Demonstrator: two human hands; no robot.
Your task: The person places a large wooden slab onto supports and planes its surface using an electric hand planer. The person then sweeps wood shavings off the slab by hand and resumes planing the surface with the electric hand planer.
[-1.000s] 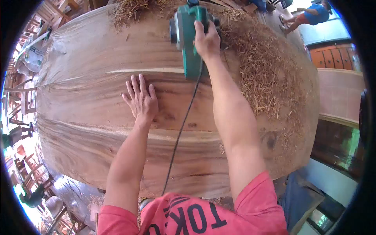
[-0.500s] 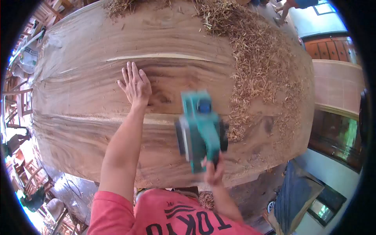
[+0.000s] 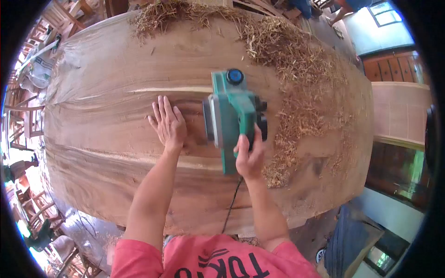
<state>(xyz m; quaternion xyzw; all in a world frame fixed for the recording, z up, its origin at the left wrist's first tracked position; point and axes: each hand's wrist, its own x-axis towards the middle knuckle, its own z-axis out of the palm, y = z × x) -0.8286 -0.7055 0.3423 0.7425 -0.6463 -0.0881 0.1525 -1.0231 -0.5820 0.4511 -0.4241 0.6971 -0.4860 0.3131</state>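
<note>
A green electric planer [image 3: 234,104] with a blue front knob rests on the broad wooden slab [image 3: 106,120]. My right hand [image 3: 251,155] is wrapped round its rear handle. To the left of the tool, my left hand [image 3: 169,124] lies flat on the wood, fingers spread and holding nothing. A black power cord [image 3: 232,204] runs from the planer back towards my body. Dark grain and a pale streak cross the slab near both hands.
Curly wood shavings [image 3: 296,88] cover the slab's right side and far edge. Wooden chairs [image 3: 30,116] stand at the left. A dark cover [image 3: 350,245] drapes something at the lower right. Part of another person [image 3: 345,14] shows at the far right.
My right hand has pushed the planer forward, away from my body, across the slab. The left hand stays flat on the wood. The cord has come into view.
</note>
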